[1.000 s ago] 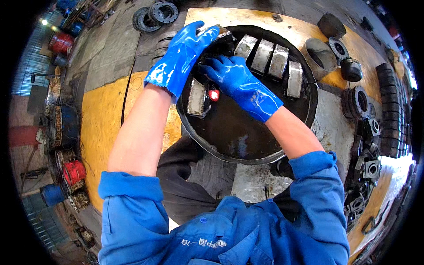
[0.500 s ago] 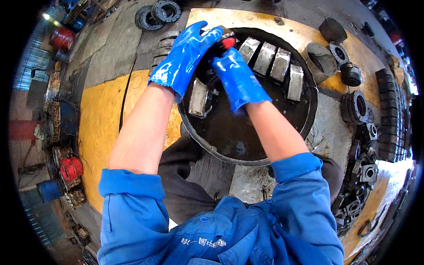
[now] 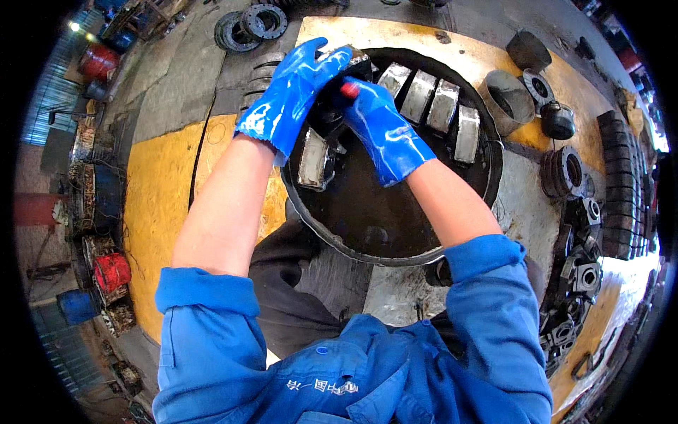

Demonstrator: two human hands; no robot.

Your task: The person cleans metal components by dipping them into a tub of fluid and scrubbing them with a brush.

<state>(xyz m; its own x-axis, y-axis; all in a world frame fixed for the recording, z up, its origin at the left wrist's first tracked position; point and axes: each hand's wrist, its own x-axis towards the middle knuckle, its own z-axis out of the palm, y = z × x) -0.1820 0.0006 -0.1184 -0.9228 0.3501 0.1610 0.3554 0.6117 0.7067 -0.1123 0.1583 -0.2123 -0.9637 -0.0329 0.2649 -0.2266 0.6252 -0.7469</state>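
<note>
Both hands wear long, shiny blue rubber gloves and work close together over the far left part of a round black pan (image 3: 339, 244) of dark liquid. My left hand (image 3: 300, 85) is closed around a dark, wet metal block (image 3: 361, 65) at the pan's far rim. Just below the block, my right hand (image 3: 378, 120) is closed on a red-ended tool (image 3: 349, 90); the rest of it is hidden. A metal block with a pale face (image 3: 312, 159) stands in the pan beneath my left wrist. Several similar blocks (image 3: 419, 95) line the pan's far right side.
Yellowish boards (image 3: 166, 191) lie under and around the pan. To the right stand an open metal cylinder (image 3: 508, 102), a small dark pot (image 3: 558, 120) and stacked rings (image 3: 563, 172). Flanges (image 3: 263, 21) lie at the far left, and many metal parts (image 3: 586, 275) crowd the right.
My right hand has turned and drawn slightly nearer, bringing the red end down and left, away from the held block. My left hand stays on the block.
</note>
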